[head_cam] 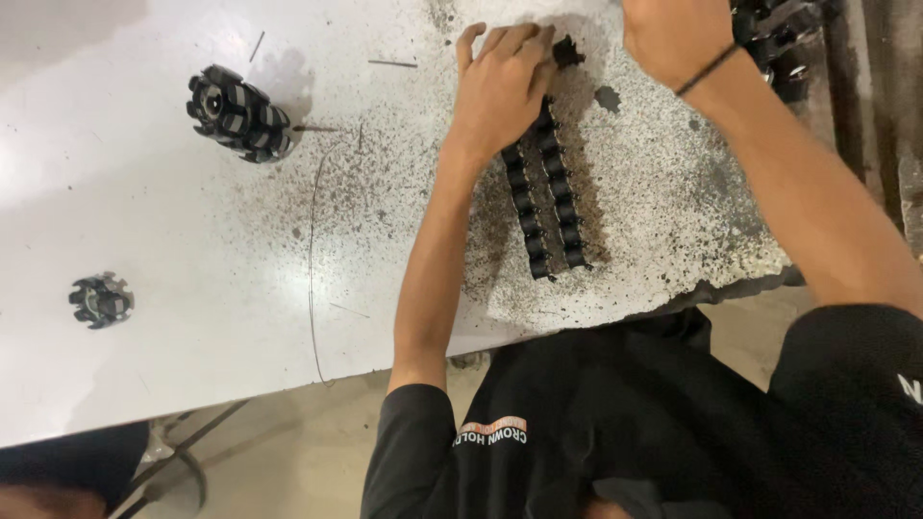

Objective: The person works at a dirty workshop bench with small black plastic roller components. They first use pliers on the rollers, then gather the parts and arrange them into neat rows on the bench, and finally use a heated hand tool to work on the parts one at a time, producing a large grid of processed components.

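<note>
My left hand point(500, 82) pressing flat on two rows of black parts point(548, 197), white desk point(144, 211), right hand point(673, 34) raised, its grip unclear.

Two round black metal parts, a large one point(238, 112) and a small one point(100, 300), are seen on the white table point(144, 221). Thin wires point(312, 269) are scattered there.

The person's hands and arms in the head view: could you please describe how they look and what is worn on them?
Both hands, the left hand and the right hand, are bare, without gloves. The forearms are uncovered below the short black sleeves of a T-shirt. A thin dark band circles the right wrist.
</note>
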`<state>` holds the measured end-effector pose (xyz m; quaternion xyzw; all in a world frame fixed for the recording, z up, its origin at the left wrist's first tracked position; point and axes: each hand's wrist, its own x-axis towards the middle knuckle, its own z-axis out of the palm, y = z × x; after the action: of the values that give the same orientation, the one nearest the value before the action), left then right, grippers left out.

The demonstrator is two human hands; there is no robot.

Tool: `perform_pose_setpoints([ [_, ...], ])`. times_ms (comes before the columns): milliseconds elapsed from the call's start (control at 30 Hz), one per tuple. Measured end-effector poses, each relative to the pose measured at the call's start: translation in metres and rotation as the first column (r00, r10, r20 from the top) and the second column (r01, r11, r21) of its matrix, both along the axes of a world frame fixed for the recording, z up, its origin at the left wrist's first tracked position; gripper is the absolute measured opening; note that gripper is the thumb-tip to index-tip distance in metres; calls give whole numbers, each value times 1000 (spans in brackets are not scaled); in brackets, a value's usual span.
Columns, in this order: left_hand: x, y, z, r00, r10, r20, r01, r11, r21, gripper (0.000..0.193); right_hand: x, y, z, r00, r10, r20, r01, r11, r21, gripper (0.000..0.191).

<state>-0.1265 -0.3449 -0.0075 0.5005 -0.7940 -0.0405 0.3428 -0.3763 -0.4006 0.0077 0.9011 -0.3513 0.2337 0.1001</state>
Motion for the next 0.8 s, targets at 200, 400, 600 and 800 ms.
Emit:
perform_pose_setpoints([
  [200,-26,-22,-3,995,-50,89,42,995,87,17,-8,55,-14,967,-104,233,11,929,370,5],
  [400,-20,-24,-11,998,-62,23,61,998,21,15,-6,119,24,997,21,74,-52,896,442,33],
  [600,-29,-29,-6,995,102,8,-102,994,-37,16,-11,127,27,991,-121,64,75,872,484,25],
  [800,-17,-36,7,999,-36,17,34,996,84,27,-32,111,15,992,-123,11,110,922,371,25],
])
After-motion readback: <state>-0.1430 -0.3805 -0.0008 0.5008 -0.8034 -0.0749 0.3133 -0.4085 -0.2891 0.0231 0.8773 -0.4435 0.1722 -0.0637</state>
